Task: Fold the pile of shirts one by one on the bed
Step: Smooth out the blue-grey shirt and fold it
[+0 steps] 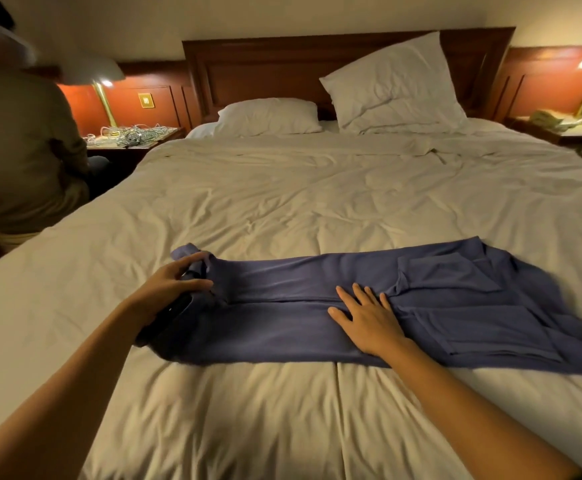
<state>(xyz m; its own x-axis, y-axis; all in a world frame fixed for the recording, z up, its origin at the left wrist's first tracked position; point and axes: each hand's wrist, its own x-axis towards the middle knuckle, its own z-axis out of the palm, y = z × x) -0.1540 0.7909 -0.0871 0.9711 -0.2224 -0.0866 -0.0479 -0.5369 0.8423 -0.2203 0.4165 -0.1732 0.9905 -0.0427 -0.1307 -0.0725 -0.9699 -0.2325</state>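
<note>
Crosswise on the wrinkled cream bed [282,202] lies one soft blue shirt [275,323]; left hand [173,284] grips its bunched end, right hand [369,318] presses flat.

Hotel bedroom (twin brass lamps [104,98]): wide bed [282,188], wooden headboard [265,69].

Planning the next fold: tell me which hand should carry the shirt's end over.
Left, probably. The left hand grips the bunched end of the blue shirt, so it can carry it across. The right hand lies flat on the middle, suited to pinning the crease.
</note>
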